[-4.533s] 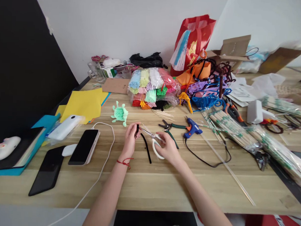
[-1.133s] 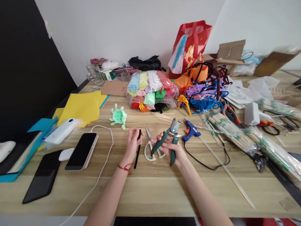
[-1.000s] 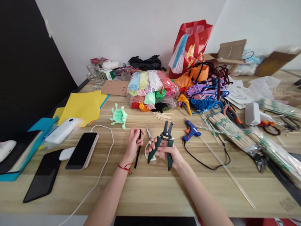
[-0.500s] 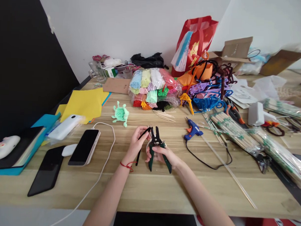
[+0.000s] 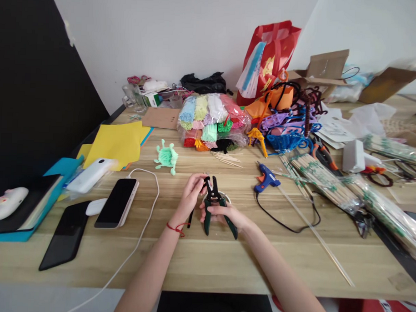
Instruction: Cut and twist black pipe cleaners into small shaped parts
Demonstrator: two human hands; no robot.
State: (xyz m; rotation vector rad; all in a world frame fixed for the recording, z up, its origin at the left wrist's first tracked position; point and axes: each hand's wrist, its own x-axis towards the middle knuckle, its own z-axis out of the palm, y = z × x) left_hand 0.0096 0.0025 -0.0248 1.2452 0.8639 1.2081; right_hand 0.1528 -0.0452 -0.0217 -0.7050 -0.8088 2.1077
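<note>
My left hand (image 5: pixel 189 195) pinches a black pipe cleaner (image 5: pixel 191 218), whose lower end hangs below the palm. In my right hand (image 5: pixel 228 214) are wire strippers (image 5: pixel 214 197) with dark green handles, their handles and jaws spread. The left jaw of the tool lies right at my left fingertips, by the upper part of the pipe cleaner. Whether the jaws touch it I cannot tell. A round, pale-rimmed object (image 5: pixel 228 198) shows partly behind the tool. Farther off on the wooden table stands a mint-green fuzzy piece (image 5: pixel 166 157) with several knobbed arms.
To the right lie a blue glue gun (image 5: pixel 267 178) with a black cord and bagged wooden sticks (image 5: pixel 325 180). Bundled coloured pipe cleaners (image 5: pixel 209 115) sit at the back, near loose sticks (image 5: pixel 227 159). Phones, including one with a black screen (image 5: pixel 117 202), and a white cable (image 5: pixel 147 231) are left.
The wire strippers have tilted left, bringing their jaws to my left fingertips, and the jaws are wider apart. The upper part of the pipe cleaner is now mostly hidden.
</note>
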